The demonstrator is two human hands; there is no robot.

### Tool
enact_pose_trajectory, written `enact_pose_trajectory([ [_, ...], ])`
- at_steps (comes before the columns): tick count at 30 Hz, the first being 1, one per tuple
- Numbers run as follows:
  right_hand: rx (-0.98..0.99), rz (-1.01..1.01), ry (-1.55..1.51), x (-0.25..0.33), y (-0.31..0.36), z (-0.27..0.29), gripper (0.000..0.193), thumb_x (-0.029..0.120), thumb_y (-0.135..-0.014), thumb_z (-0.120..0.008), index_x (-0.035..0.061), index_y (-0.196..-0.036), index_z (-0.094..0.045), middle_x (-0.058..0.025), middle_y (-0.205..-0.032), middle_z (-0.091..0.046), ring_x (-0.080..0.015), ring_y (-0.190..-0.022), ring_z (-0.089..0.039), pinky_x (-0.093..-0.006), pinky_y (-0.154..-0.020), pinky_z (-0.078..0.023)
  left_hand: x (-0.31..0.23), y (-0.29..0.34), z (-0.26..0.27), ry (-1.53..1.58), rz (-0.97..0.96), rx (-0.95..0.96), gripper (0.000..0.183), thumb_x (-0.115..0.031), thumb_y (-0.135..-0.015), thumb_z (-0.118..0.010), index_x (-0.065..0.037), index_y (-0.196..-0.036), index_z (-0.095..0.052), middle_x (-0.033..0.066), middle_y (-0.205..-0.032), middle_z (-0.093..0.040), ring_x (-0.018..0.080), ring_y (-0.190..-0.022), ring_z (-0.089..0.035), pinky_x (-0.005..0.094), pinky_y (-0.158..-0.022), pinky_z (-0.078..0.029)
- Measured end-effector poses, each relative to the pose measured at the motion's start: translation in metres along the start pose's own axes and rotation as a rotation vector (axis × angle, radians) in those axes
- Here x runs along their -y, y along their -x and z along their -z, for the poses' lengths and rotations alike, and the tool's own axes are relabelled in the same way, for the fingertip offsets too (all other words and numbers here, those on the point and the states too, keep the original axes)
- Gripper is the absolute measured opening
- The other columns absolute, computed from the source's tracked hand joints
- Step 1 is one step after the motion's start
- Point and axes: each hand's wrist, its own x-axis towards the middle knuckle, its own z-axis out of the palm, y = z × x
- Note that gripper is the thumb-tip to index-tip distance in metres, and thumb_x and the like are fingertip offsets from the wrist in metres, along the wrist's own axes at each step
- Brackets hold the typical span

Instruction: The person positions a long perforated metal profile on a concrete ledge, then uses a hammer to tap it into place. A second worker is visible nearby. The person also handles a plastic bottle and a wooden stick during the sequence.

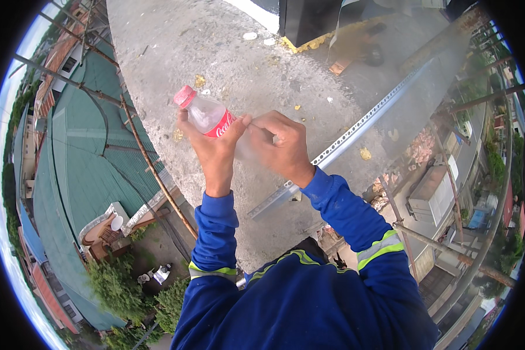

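Gripping a clear bottle (204, 112) with red cap (185, 96) and label (219, 126), upper left of centre, in the left hand (212, 146), right hand (283, 146) curled beside the left thumb (238, 127), cannot tell if holding anything, perforated metal strip (359, 128) slanting at centre right, concrete slab (151, 52) beneath

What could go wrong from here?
The tilted bottle could slip from the left hand and roll off the concrete slab, with the green roof below. The right sleeve overlaps the perforated metal strip in this view, so it might knock it.
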Motion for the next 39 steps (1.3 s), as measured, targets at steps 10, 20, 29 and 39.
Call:
enact_pose_trajectory([
  [10, 0.11, -0.267, -0.188, 0.012, -0.016, 0.016, 0.019, 0.014, -0.086, -0.064, -0.0049, -0.085, -0.067, -0.0121, -0.077, -0.064, -0.015, -0.06, -0.058, -0.0289, -0.052, -0.042, 0.025, -0.003, 0.009, 0.191, -0.04, 0.074, 0.084, -0.028, -0.078, -0.08, 0.001, -0.137, -0.029, 0.0139, -0.112, -0.058, 0.0211, -0.097, -0.062, 0.0339, -0.085, -0.051],
  [20, 0.304, -0.359, -0.179, 0.015, -0.029, 0.024, 0.019, 0.016, -0.087, -0.062, -0.0028, -0.087, -0.066, -0.0066, -0.084, -0.064, -0.0105, -0.061, -0.059, -0.0267, -0.052, -0.045, 0.031, 0.0, 0.002, 0.237, -0.113, 0.094, 0.077, -0.054, -0.088, -0.06, -0.003, -0.138, -0.033, 0.014, -0.115, -0.059, 0.0225, -0.1, -0.062, 0.0367, -0.085, -0.053],
  [29, 0.32, -0.347, -0.206, 0.013, -0.027, 0.024, 0.019, 0.016, -0.087, -0.063, -0.0023, -0.089, -0.066, -0.0073, -0.085, -0.065, -0.0118, -0.061, -0.059, -0.0268, -0.053, -0.046, 0.034, -0.001, 0.005, 0.07, -0.069, 0.031, 0.071, -0.044, -0.087, -0.069, -0.001, -0.132, -0.035, 0.0107, -0.112, -0.054, 0.0162, -0.096, -0.058, 0.0312, -0.084, -0.049],
  [39, 0.429, -0.251, 0.002, 0.006, -0.039, 0.028, 0.023, 0.018, -0.08, -0.065, -0.0042, -0.078, -0.066, -0.0177, -0.077, -0.064, -0.0262, -0.067, -0.064, -0.0363, -0.06, -0.047, 0.024, -0.006, -0.003, 0.132, -0.017, 0.018, 0.054, -0.024, -0.082, -0.075, -0.003, -0.12, -0.042, 0.0074, -0.096, -0.061, 0.0156, -0.09, -0.061, 0.0295, -0.08, -0.049],
])
